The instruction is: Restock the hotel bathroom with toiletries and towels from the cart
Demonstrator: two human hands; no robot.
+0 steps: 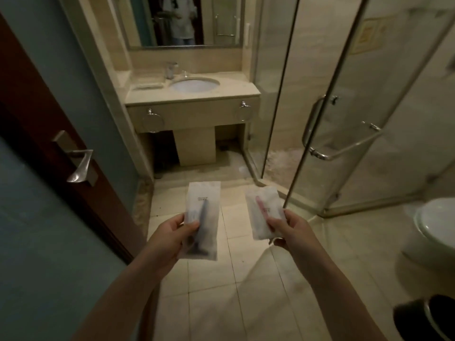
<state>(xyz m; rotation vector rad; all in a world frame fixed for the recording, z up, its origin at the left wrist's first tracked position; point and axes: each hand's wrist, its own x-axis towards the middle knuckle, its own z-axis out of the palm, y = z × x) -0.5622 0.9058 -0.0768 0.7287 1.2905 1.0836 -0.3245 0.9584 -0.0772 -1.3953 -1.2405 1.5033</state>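
My left hand pinches a translucent white toiletry packet with a blue toothbrush inside, held upright over the tiled floor. My right hand pinches a second white packet holding a pink toothbrush, tilted slightly left. Both packets are held out in front of me at the bathroom doorway. Ahead stands the beige vanity counter with its oval sink and a small tray at its left.
An open dark wooden door with a metal lever handle is at my left. A glass shower enclosure with a bar handle fills the right. A white toilet and a black bin sit at the lower right. A mirror hangs above the sink.
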